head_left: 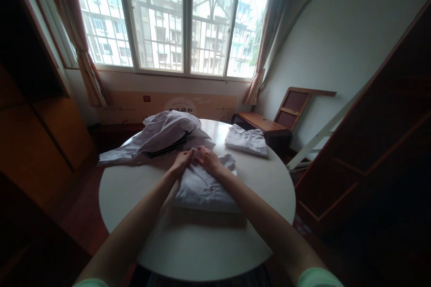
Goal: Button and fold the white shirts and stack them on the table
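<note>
Pinches the far edge of a folded shirt [205, 193], lying buttons-up on a round white table [191, 251], with left hand [183, 161] and right hand [208, 160] close together, fingers narrowed on the cloth. Has a loose heap [171, 128] of white clothes just beyond, to the left, and a second shirt [246, 140], folded, near to the right. Faces a barred window [158, 31] between curtains [84, 51], with a wooden bench [259, 122] beyond the table at right.

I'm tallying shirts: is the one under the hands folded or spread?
Mostly folded: the white shirt lies as a compact bundle with a straight near edge, though fabric bunches beside the right hand.
</note>
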Available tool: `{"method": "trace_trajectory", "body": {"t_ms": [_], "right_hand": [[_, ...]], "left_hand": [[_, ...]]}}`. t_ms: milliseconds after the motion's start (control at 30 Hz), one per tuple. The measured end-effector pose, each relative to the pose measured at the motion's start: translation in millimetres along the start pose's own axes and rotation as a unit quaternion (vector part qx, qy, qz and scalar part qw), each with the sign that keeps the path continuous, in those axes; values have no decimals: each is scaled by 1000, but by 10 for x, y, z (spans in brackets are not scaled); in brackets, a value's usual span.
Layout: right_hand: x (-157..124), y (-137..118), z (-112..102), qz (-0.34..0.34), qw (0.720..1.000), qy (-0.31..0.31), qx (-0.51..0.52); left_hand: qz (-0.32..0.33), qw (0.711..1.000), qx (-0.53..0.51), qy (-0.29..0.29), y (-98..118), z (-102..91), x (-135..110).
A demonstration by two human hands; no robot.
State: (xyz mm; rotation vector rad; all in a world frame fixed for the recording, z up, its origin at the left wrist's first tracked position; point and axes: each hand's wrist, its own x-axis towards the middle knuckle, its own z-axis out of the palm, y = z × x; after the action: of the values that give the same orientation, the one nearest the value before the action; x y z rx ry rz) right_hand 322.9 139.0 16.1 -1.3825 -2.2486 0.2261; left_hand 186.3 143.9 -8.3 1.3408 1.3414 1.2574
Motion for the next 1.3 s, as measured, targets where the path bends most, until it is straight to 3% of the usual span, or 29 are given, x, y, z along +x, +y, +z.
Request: {"method": "trace_trajectory", "body": {"t_ms": [67, 133, 200, 300, 433, 600, 700, 767, 833, 967, 1100, 1200, 1300], "right_hand": [[-3, 59, -29, -21, 1000, 12, 8], [-14, 191, -133, 2, 998, 50, 23], [-59, 406, -287, 79, 990, 110, 46], [-214, 800, -510, 256, 947, 164, 105], [-461, 1155, -623, 351, 894, 111, 257], [-551, 1202, -539, 291, 886, 16, 360], [-531, 1177, -461, 257, 871, -3, 418], [-509, 1167, -413, 242, 865, 21, 438], [-479, 1162, -367, 230, 877, 56, 418], [-402, 1156, -295, 237, 911, 111, 320], [-373, 1175, -280, 249, 932, 128, 232], [-432, 1197, -319, 232, 921, 86, 302], [-532, 1158, -392, 203, 898, -7, 391]], "left_hand": [[13, 997, 74, 20, -24, 20, 37], [15, 992, 118, 43, -56, 43, 61], [13, 987, 144, 62, -81, 68, 61], [19, 980, 179, 87, -92, 101, 22], [50, 968, 227, 94, -82, 118, -20], [78, 965, 233, 94, -92, 123, 13], [76, 967, 228, 88, -104, 138, 37], [72, 969, 223, 83, -108, 153, 45], [68, 971, 216, 79, -111, 169, 46], [67, 975, 197, 74, -118, 188, 41], [66, 981, 173, 62, -103, 162, 15], [65, 986, 152, 30, -55, 117, -24], [56, 991, 124, -12, 8, 84, -62]]}}
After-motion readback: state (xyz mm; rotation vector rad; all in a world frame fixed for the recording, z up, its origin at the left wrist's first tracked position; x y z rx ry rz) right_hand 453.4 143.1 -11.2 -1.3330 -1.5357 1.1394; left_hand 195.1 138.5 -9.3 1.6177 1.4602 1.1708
